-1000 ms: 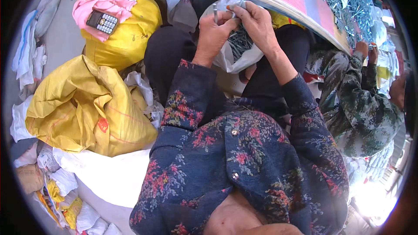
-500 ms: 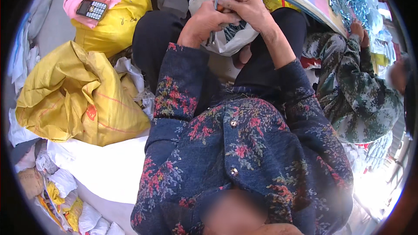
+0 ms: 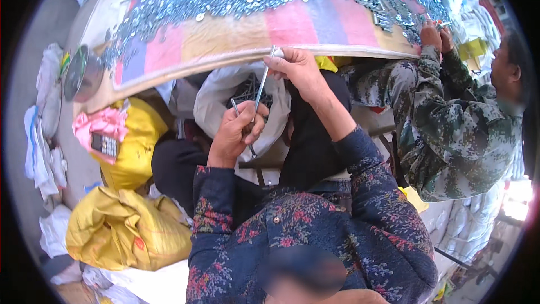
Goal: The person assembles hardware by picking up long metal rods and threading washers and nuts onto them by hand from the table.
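Striped cloth [image 3: 219, 39] in pink, tan and violet covers the work table along the top of the frame; a broad heap of small metal parts [image 3: 236, 0] spreads over its far side, with more bright pieces toward the upper right.

At the centre, a long metal rod [image 3: 262, 81] slants between the two hands, just above a white bag [image 3: 208, 101] with dark metal pieces inside; the left hand [image 3: 233, 135] has its fingers curled around the rod's lower part, and also grips a second metal rod [image 3: 252, 151], which pokes out above and below the fist; the right hand [image 3: 301, 73] pinches the upper end, thumb against fingers, beside a small pale piece [image 3: 279, 52] too blurred to make out.

Judging by this pose, the step in hand is two-handed work at the rod's upper end; the next move seems to call for a steady left hold and fine fingertip control on the right, without letting the second rod slip.

Yellow sacks stand at the left, one [image 3: 132, 157] topped by a pink cloth [image 3: 109, 121] and a phone [image 3: 104, 144], the other [image 3: 129, 231] crumpled below it; a dark bowl [image 3: 83, 73] sits at the table's left end; at the right, a co-worker in a camouflage jacket [image 3: 461, 141] reaches to the table; the table edge, close to the right hand, is the nearest obstacle.
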Motion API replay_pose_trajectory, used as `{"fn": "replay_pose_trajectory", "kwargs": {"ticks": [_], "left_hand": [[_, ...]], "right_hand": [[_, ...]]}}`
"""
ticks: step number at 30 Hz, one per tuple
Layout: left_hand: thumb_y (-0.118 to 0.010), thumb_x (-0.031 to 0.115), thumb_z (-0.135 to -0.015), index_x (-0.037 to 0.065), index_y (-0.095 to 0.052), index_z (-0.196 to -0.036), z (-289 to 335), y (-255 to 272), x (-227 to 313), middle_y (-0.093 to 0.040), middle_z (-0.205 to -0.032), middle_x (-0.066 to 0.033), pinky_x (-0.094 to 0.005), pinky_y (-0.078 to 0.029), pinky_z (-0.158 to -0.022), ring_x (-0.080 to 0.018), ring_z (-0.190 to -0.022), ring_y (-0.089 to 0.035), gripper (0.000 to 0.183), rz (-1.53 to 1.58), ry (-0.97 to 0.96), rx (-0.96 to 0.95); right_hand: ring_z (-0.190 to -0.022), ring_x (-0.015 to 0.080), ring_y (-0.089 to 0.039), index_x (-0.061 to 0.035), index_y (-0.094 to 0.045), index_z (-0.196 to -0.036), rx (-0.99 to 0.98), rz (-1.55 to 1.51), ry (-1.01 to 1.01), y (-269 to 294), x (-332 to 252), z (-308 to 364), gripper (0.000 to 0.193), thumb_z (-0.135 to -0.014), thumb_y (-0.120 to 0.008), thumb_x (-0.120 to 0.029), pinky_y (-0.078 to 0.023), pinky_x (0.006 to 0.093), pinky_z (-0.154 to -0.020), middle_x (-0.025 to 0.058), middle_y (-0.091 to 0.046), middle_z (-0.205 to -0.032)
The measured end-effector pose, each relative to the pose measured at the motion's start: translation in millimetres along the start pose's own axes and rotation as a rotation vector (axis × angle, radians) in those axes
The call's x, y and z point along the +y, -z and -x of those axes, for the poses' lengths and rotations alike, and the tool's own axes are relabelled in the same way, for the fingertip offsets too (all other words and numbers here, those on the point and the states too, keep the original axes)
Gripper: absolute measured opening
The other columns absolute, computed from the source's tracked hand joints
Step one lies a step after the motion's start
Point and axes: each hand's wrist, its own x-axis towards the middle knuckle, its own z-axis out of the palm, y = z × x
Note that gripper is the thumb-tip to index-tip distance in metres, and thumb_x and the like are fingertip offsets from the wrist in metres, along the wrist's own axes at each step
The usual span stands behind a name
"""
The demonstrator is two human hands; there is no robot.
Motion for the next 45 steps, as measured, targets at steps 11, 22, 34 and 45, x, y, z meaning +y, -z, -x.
{"fn": "replay_pose_trajectory", "kwargs": {"ticks": [11, 22, 34, 45], "left_hand": [[-0.052, 0.031, -0.099, -0.001, -0.061, -0.093, -37, 27, 30, -0.057, -0.058, -0.0037, -0.0172, -0.023, -0.038, -0.0026, -0.039, -0.033, 0.034, -0.091, 0.033, 0.070], [-0.048, 0.029, -0.100, -0.002, -0.059, -0.113, -30, 15, 42, -0.061, -0.064, -0.0035, -0.0175, -0.023, -0.038, -0.0011, -0.040, -0.034, 0.036, -0.150, -0.019, 0.046], [-0.057, 0.028, -0.096, 0.001, -0.066, -0.101, 2, 24, 16, -0.057, -0.066, 0.0020, -0.0155, -0.023, -0.040, -0.0001, -0.046, -0.034, 0.029, -0.133, -0.094, 0.203], [-0.060, 0.023, -0.093, 0.002, -0.069, -0.088, 11, 26, 23, -0.053, -0.062, 0.0044, -0.0177, -0.024, -0.045, -0.0009, -0.050, -0.037, 0.023, -0.219, -0.002, 0.122]], "right_hand": [[-0.094, 0.0405, -0.064, -0.0048, -0.070, -0.097, 0.722, 1.408, 0.083, 234, -13, -171, 0.031, -0.082, -0.057, -0.028, -0.051, 0.0468, -0.082, 0.0223, -0.067, -0.097], [-0.057, 0.0134, -0.060, 0.0018, -0.066, -0.093, 0.101, 0.604, -0.095, 193, -52, -142, 0.028, -0.089, -0.062, -0.026, -0.047, 0.0239, -0.054, 0.0111, -0.068, -0.083], [-0.058, 0.0040, -0.049, -0.0049, -0.069, -0.088, -0.114, -0.111, 0.123, 23, -5, -61, 0.016, -0.092, -0.065, -0.020, -0.038, 0.0175, -0.053, 0.0011, -0.065, -0.077], [-0.055, 0.0013, -0.039, -0.0070, -0.065, -0.085, -0.090, 0.246, 0.127, 11, -7, -52, 0.021, -0.095, -0.060, -0.025, -0.027, 0.0169, -0.049, -0.0044, -0.056, -0.067]]}}
